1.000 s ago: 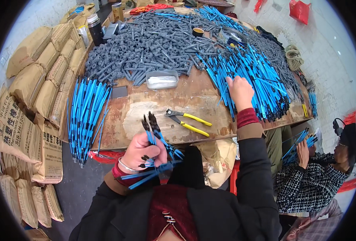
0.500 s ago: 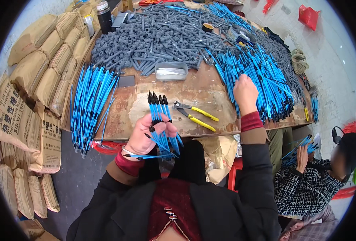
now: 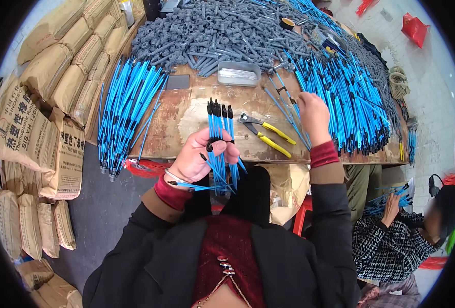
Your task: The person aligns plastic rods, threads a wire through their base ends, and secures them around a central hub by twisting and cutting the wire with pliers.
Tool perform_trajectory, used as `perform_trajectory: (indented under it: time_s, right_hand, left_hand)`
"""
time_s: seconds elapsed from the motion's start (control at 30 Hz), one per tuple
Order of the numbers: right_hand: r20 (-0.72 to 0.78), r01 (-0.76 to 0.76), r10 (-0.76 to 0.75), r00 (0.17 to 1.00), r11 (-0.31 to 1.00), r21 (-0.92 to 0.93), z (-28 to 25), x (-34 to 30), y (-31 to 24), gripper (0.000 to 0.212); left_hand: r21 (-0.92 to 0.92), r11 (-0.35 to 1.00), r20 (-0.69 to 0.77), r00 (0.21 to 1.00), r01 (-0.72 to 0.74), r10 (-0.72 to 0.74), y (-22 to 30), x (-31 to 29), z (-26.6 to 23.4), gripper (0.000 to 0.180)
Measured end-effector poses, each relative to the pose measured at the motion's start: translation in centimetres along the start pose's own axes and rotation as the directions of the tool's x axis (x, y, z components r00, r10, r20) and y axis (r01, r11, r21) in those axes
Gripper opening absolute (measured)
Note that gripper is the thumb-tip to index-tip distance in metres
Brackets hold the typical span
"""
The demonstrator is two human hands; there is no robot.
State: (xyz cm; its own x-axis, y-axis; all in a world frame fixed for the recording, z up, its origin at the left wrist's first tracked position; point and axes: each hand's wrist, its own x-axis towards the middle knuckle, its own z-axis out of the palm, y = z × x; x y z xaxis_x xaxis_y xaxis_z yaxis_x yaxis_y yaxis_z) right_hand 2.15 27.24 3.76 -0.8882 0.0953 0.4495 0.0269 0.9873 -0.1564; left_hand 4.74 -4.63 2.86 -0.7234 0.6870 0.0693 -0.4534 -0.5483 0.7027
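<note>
Black sleeves, red cuffs, wrist bangle.

bright, even daylight, soft shadows; sharp centre, fisheye bending toward dark rim.

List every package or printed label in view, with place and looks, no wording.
Stacked sacks: left of the table, tan paper, plump, in rows.
Printed sack: far left, tan with dark print on its face.
Lower sacks: on the floor at lower left, tan, upright.
Red bag: upper right floor, flat.

one pair of yellow-handled pliers, one shallow metal tray, one roll of tape, two heaps of blue rods on the tabletop; grey pieces too many to count.
</note>
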Motion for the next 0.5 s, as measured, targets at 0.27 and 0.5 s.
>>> perform_trajectory:
  time_s: [0.27, 0.5]
  right_hand:
    - [0.185, -0.151, 0.148, 0.972, 0.989, 0.002, 2.4, 0.7, 3.3, 0.025]
    - [-0.09, -0.124, 0.169, 0.982, 0.92, 0.372, -13.2, -0.1, -4.4, 0.025]
  left_hand:
    - [-0.001, 1.0, -0.041, 0.999, -0.01, 0.01, 0.1, 0.1, -0.2, 0.018]
    - [-0.059, 0.998, -0.03, 1.0, -0.008, 0.006, 0.5, 1.1, -2.3, 0.018]
